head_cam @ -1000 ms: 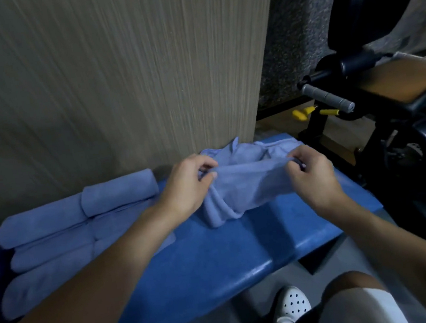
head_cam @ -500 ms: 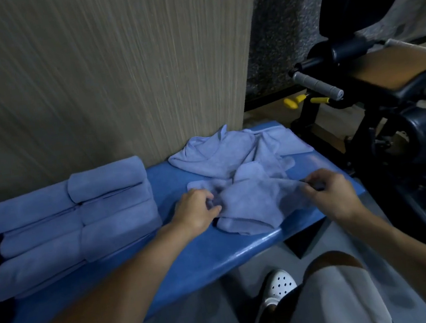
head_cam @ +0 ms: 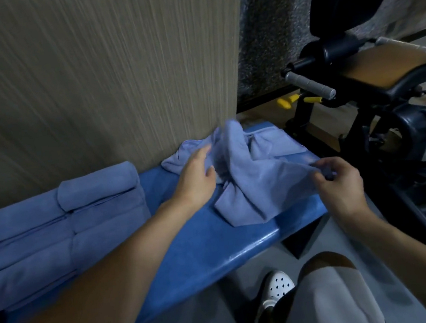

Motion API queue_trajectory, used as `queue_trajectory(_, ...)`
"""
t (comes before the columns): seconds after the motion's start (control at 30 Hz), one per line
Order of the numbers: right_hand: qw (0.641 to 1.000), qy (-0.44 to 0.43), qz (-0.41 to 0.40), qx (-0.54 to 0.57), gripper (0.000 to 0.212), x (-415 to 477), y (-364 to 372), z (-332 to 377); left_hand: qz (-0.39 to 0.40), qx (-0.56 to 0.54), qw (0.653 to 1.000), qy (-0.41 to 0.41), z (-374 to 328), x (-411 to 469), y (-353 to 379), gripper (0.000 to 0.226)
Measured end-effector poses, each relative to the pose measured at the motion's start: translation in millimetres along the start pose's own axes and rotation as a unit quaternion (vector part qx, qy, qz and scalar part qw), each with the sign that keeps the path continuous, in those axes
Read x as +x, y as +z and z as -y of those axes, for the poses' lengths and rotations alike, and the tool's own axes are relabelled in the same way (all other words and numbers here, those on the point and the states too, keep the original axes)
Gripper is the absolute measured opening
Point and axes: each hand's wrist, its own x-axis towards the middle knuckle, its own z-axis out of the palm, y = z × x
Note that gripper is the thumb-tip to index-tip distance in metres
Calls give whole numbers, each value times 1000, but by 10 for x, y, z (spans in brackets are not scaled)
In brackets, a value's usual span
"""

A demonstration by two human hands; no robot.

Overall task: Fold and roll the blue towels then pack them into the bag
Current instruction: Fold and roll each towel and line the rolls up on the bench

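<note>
A loose blue towel [head_cam: 247, 184] lies crumpled on the right end of the blue padded bench [head_cam: 197, 253]. My right hand [head_cam: 338, 185] pinches its right corner and lifts it slightly. My left hand [head_cam: 196, 174] reaches with straight fingers over the towel's left side, and whether it touches the cloth is blurred. Another loose towel [head_cam: 272, 144] lies behind, against the wall. Several rolled blue towels [head_cam: 60, 222] are stacked on the left of the bench. No bag is in view.
A wood-grain wall panel [head_cam: 100, 76] stands right behind the bench. A black exercise machine [head_cam: 389, 111] with a grey handle crowds the right side. My knee and a white perforated shoe [head_cam: 278, 287] are below the bench's front edge.
My left hand let go of the towel's left corner and moved up and back with its fingers straightened. My right hand kept its pinch, and the towel's far part has flipped upward.
</note>
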Motion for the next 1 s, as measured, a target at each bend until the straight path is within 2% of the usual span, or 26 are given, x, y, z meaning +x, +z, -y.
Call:
queue_trajectory(0.03,1000,7,6,-5,11,-20,-1,-32,13,20,999,-45,111,-52,63,20)
queue_trajectory(0.07,1000,10,13,-11,11,-41,-7,-53,35,45,995,-79,220,-105,121,12)
queue_trajectory(0.13,999,11,23,-20,12,-76,-18,-85,86,97,987,-99,413,-197,230,35)
queue_trajectory(0.2,999,10,28,-20,12,-90,-22,-97,93,118,986,-71,478,-268,283,44)
queue_trajectory(0.37,998,13,57,-17,15,-75,-35,-94,14,29,997,-74,362,-258,283,25)
queue_trajectory(0.5,998,15,64,4,21,0,-73,-25,-60,-53,994,-69,161,-114,53,30)
queue_trajectory(0.63,997,-11,51,52,13,129,-165,259,-138,-100,985,-20,-158,-11,-425,22)
queue_trajectory(0.73,991,-43,36,118,9,162,-256,622,-181,-137,973,-26,-356,20,-804,28)
queue_trajectory(0.8,984,-28,30,172,11,172,-311,843,-202,-158,966,-26,-450,11,-1037,34)
queue_trajectory(0.93,954,50,122,267,25,174,-427,1158,-223,-152,963,-22,-573,-104,-1356,31)
queue_trajectory(1.0,949,38,169,265,40,127,-462,1250,-229,-149,962,-21,-629,-197,-1444,31)
